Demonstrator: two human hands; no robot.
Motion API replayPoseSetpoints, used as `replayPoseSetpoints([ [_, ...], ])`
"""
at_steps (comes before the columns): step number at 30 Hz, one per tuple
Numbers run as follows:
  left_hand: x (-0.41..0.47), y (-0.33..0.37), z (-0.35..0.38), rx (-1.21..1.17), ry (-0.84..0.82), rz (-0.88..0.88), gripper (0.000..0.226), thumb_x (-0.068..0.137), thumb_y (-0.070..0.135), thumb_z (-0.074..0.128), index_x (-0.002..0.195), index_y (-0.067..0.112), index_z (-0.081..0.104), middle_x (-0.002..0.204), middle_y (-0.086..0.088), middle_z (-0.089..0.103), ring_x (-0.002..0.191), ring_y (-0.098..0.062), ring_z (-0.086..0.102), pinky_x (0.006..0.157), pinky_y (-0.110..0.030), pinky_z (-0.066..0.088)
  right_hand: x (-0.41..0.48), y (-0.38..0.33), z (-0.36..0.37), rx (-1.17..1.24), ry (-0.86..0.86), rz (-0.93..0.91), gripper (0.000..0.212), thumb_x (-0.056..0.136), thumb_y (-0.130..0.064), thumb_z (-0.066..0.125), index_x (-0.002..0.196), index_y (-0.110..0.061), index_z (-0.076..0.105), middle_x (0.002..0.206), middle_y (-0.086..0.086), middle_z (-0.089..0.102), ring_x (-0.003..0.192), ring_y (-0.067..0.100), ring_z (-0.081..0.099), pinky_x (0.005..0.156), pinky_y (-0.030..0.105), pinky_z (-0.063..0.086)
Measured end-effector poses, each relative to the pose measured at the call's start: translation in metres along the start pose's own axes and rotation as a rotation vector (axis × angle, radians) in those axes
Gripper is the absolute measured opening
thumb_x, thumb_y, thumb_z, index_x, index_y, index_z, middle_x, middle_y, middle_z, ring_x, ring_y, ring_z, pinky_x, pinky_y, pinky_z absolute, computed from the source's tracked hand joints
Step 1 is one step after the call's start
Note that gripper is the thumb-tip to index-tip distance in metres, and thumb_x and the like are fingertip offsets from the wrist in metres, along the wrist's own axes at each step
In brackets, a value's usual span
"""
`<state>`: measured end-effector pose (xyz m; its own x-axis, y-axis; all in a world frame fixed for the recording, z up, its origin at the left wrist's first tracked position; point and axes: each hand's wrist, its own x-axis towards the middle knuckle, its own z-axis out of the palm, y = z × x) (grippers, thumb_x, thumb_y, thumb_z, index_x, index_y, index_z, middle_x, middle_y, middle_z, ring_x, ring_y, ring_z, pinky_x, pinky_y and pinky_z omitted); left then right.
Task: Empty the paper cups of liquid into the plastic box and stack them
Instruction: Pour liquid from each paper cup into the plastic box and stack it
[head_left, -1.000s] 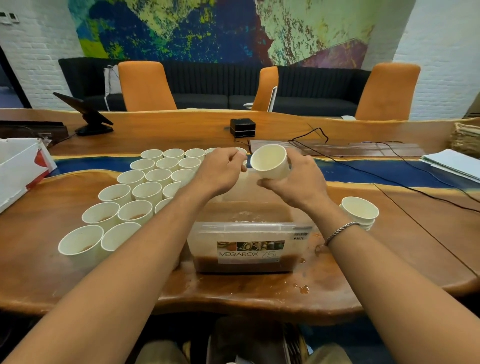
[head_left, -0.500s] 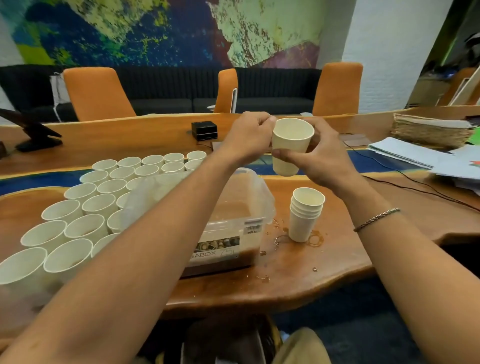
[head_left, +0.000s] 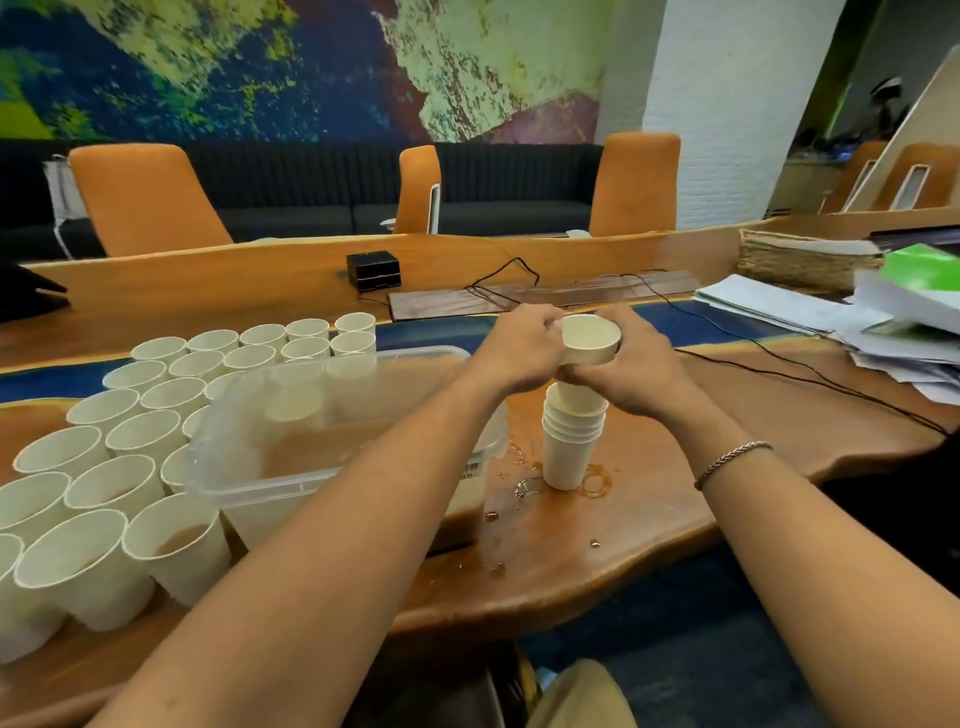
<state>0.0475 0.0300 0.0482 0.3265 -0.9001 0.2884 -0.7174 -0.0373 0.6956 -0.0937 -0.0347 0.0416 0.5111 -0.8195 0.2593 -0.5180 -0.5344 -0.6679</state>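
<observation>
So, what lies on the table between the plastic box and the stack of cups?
In the head view, a narrow strip of wooden table, wet with brown spilled drops, lies between the plastic box and the stack.

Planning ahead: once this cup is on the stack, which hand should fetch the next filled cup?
Left, probably: the filled cups stand left of the plastic box, the left hand nearer them; the right hand would have to cross it.
</observation>
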Motion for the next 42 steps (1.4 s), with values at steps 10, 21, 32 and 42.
replayPoseSetpoints([
  [10,0.0,-0.011,-0.028,0.019,0.093,0.013,0.036,0.108,0.03,0.036,0.086,0.016,0.06,0.081,0.001,0.057,0.078,-0.013,0.054,0.067,-0.031,0.043,0.012,-0.031,0.015,0.098,0.045,-0.144,0.055,0.084,-0.048,0.071,0.133,-0.027,0.056,0.136,-0.002,0.056,0.129,0.015,0.047,0.103,0.039,0.043],
  [21,0.004,-0.112,-0.149,0.297,0.296,-0.287,0.022,0.099,0.02,0.055,0.1,0.015,0.077,0.095,-0.001,0.072,0.084,-0.016,0.065,0.076,-0.035,0.057,0.075,-0.137,0.117,0.179,-0.179,-0.176,0.008,0.094,-0.029,0.066,0.095,-0.021,0.067,0.092,-0.002,0.066,0.087,0.013,0.062,0.073,0.034,0.056],
  [32,0.038,-0.209,-0.171,0.561,0.103,-0.657,0.023,0.088,0.015,0.06,0.068,0.014,0.049,0.072,-0.004,0.053,0.077,-0.027,0.056,0.061,-0.034,0.041,0.148,-0.153,0.211,-0.126,-0.571,0.214,0.013,0.1,-0.018,0.053,0.093,-0.008,0.059,0.093,0.01,0.072,0.075,0.018,0.068,0.053,0.029,0.047],
  [42,0.058,-0.228,-0.158,0.673,-0.039,-0.645,0.017,0.087,0.021,0.072,0.096,0.016,0.059,0.092,-0.003,0.062,0.084,-0.023,0.058,0.057,-0.031,0.038,0.162,-0.165,0.247,-0.326,-0.794,0.243,0.024,0.101,-0.017,0.057,0.121,-0.005,0.061,0.108,0.009,0.071,0.078,0.019,0.063,0.066,0.033,0.049],
])
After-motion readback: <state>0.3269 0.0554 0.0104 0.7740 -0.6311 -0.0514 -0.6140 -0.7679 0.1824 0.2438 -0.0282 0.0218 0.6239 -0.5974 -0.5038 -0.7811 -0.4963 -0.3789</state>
